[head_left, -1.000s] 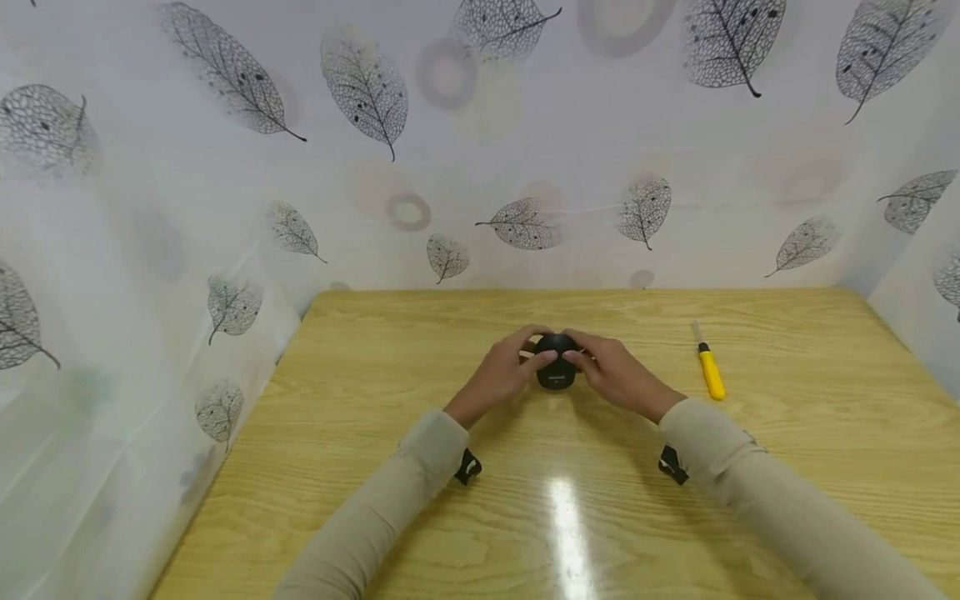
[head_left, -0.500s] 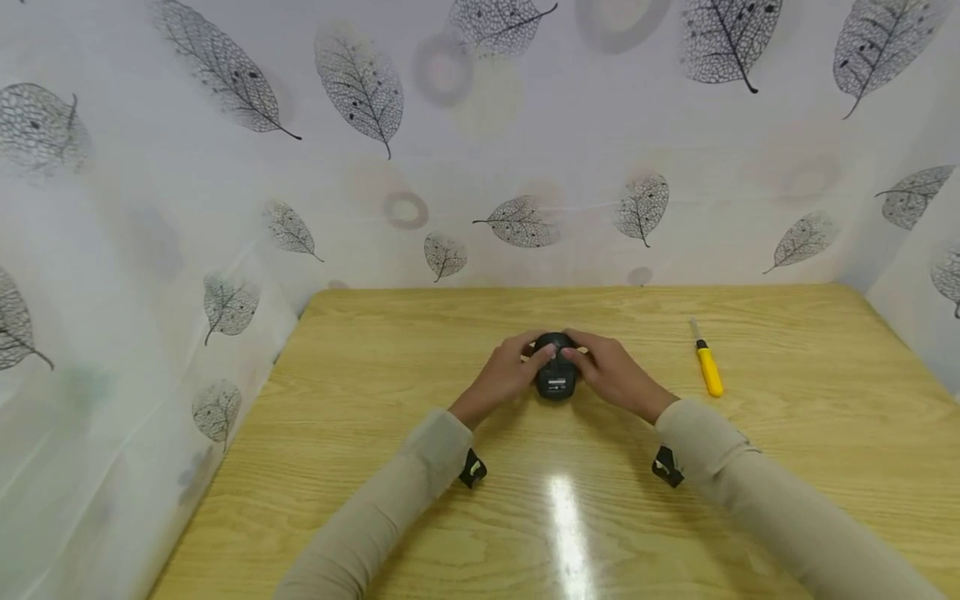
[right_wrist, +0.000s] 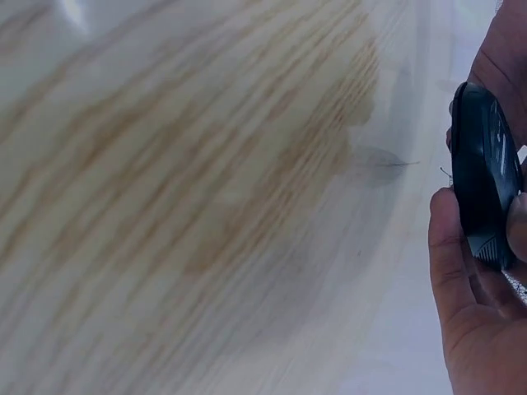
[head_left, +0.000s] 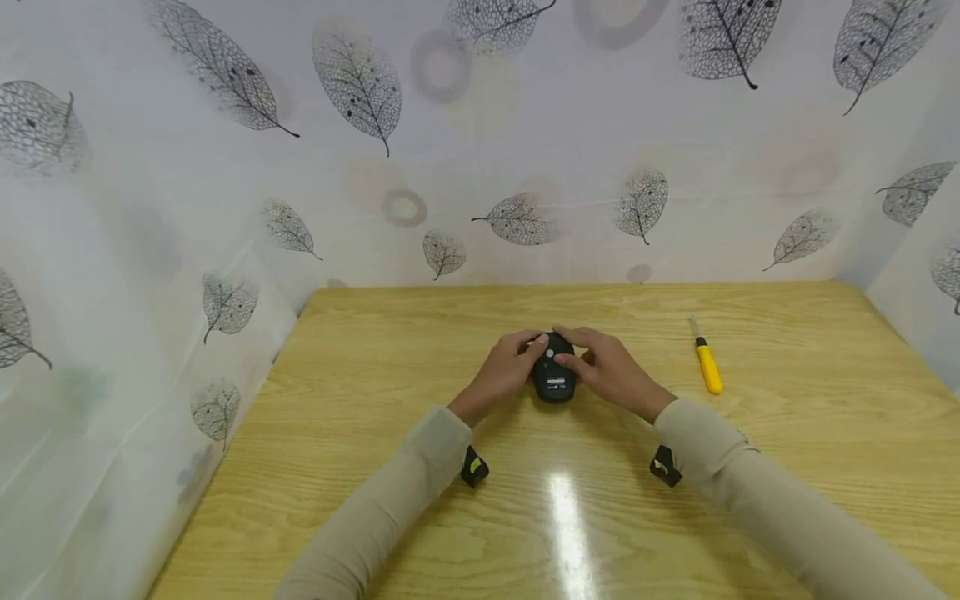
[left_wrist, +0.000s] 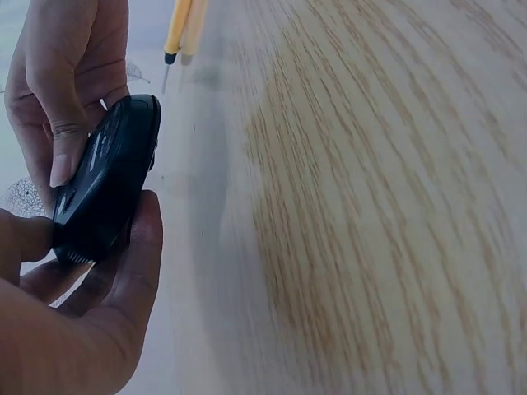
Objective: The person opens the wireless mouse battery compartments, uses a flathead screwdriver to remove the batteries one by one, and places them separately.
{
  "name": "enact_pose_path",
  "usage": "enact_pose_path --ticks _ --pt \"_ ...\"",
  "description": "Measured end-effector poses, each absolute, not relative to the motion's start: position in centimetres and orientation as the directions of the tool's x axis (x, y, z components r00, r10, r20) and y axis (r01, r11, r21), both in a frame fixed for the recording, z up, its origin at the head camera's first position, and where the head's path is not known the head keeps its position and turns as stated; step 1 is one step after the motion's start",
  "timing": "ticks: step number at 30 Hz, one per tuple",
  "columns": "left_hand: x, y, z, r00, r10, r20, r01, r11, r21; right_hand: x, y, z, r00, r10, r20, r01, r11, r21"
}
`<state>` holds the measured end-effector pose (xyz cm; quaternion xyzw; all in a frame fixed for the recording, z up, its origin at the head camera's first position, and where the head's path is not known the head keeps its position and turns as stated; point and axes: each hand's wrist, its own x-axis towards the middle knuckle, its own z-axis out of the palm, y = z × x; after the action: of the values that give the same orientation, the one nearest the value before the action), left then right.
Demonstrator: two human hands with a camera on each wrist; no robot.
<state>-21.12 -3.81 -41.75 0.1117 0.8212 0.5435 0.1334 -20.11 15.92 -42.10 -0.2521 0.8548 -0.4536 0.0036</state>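
Observation:
A black computer mouse (head_left: 555, 385) is held up above the table between both hands, its labelled underside turned toward the head camera. From the left, my left hand (head_left: 501, 372) grips its edge with the thumb on the underside and fingers behind. My right hand (head_left: 613, 372) holds the other side, its thumb lying across the underside near a pale round spot. In the left wrist view the mouse (left_wrist: 107, 181) appears edge-on, with fingers around both ends. The right wrist view shows the mouse (right_wrist: 484, 173) pinched at its lower end.
A yellow-handled screwdriver (head_left: 709, 369) lies on the wooden table (head_left: 390, 350) to the right of the hands. Behind the table hangs a pale leaf-patterned sheet (head_left: 495, 142). Each wrist carries a small black camera mount.
The mouse has tilted so more of its underside and label shows. Both thumbs have shifted: the left one up toward the top edge, the right one further onto the underside.

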Motion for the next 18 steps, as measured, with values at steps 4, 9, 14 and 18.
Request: enact_pose_path --ticks 4,9,14,18 --pt "-21.1 -3.8 -41.8 -0.942 0.323 -0.089 0.033 0.355 0.934 -20.1 15.6 -41.9 -0.881 -0.411 0.236 -0.426 0.468 -0.774" --pt "-20.9 -3.8 -42.0 -0.946 0.312 -0.088 0.025 0.340 0.940 -19.9 15.3 -41.5 -0.899 -0.386 0.207 -0.388 0.482 -0.786" --pt "-21.0 -4.0 -42.1 -0.933 0.345 -0.105 0.005 0.305 0.952 -19.9 15.3 -41.2 -0.911 -0.379 0.163 -0.352 0.506 -0.788" --pt "-21.1 -4.2 -42.1 -0.892 0.420 -0.164 -0.066 0.239 0.969 -20.0 15.6 -40.9 -0.915 -0.381 0.134 -0.331 0.518 -0.789"
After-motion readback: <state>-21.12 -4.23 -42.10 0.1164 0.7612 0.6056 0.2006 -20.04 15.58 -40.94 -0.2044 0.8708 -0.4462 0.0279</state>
